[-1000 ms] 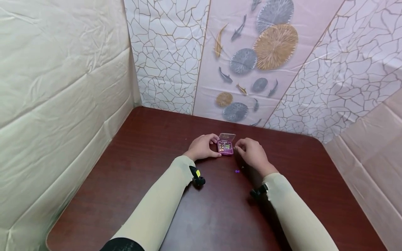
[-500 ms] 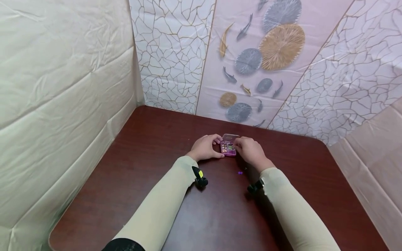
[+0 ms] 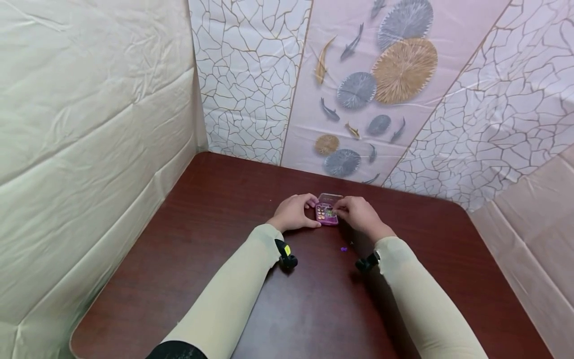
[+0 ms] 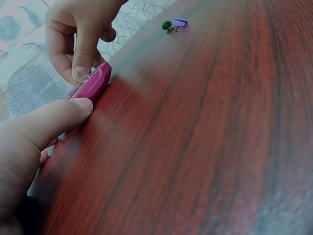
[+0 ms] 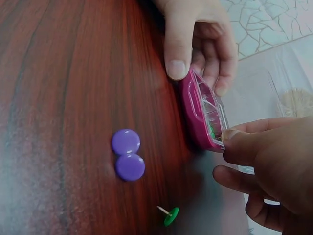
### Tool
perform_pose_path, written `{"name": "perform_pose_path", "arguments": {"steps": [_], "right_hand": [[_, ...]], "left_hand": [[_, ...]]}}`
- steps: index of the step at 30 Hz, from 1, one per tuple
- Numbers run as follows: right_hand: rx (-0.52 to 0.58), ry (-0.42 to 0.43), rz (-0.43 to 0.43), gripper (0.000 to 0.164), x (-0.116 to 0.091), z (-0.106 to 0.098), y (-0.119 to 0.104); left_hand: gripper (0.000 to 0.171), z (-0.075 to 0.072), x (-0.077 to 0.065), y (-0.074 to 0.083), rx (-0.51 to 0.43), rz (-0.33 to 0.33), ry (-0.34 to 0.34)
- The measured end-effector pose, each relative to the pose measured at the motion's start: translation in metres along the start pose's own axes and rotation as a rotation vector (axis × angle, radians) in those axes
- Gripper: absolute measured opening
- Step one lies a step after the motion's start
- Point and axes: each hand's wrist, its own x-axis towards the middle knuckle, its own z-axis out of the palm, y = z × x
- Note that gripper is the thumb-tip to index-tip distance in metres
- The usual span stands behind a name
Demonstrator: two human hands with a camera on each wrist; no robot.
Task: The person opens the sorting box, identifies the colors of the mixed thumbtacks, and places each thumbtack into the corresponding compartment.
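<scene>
A small magenta box point(image 3: 326, 220) with compartments stands on the table, its clear lid point(image 3: 329, 198) raised at the back. Gold-coloured and green thumbtacks sit in separate compartments. My left hand point(image 3: 292, 213) holds the box at its left side between thumb and fingers. Thumb and forefinger of my right hand point(image 3: 358, 215) are close together at the right compartment, beside a green thumbtack point(image 5: 213, 130). Whether they pinch anything is hidden in every view. Nearer me, two purple thumbtacks point(image 5: 126, 142) lie point down or hidden, next to a green thumbtack point(image 5: 171, 216) on its side.
The dark red-brown table point(image 3: 251, 179) reaches back to a patterned cloth wall point(image 3: 244, 94). Cream cloth point(image 3: 98, 124) hangs along the left, and a pale cloth point(image 3: 538, 219) along the right. A black wrist camera point(image 3: 287, 259) sits on my left sleeve.
My right hand has moved left from beside the box to over its right compartment. My left hand stays on the box. The head view has shifted slightly.
</scene>
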Motion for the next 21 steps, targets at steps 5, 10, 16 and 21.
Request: {"name": "perform_pose_path", "arguments": {"steps": [5,10,16,21], "right_hand": [[0.047,0.063,0.035,0.008,-0.009,0.002,0.002],[0.114,0.081,0.082,0.007,-0.030,0.004,0.008],[0.134,0.001,0.010,0.005,-0.055,-0.005,0.012],[0.106,-0.013,-0.053,0.003,-0.081,-0.010,0.012]], "left_hand": [[0.068,-0.001,-0.001,0.003,0.004,-0.019,-0.011],[0.068,0.000,-0.002,0.005,0.007,-0.030,-0.013],[0.068,0.001,0.001,0.001,0.007,-0.029,0.004],[0.069,0.002,0.001,0.000,0.005,-0.029,-0.002]]}}
